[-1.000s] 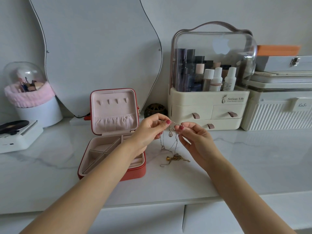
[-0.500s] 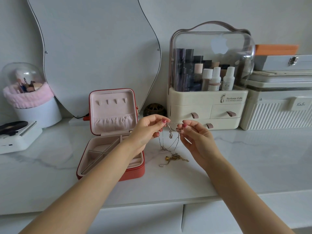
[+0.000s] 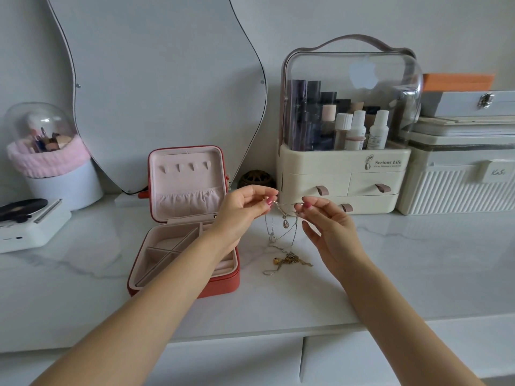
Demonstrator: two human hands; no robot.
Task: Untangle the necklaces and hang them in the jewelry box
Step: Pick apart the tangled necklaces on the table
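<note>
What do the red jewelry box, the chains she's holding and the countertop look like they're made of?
Jewelry box: probably faux leather, matte red shell, with a soft pink velvety lining.
Chains: thin metal, silvery strands hanging, a gold-toned tangle lying below; they glint.
Countertop: marble or a marble-look slab, glossy white with grey veins.

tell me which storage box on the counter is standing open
The red jewelry box beside the left hand: its lid is up, showing pink lining. The cosmetics organizer has its drawers shut.
</note>
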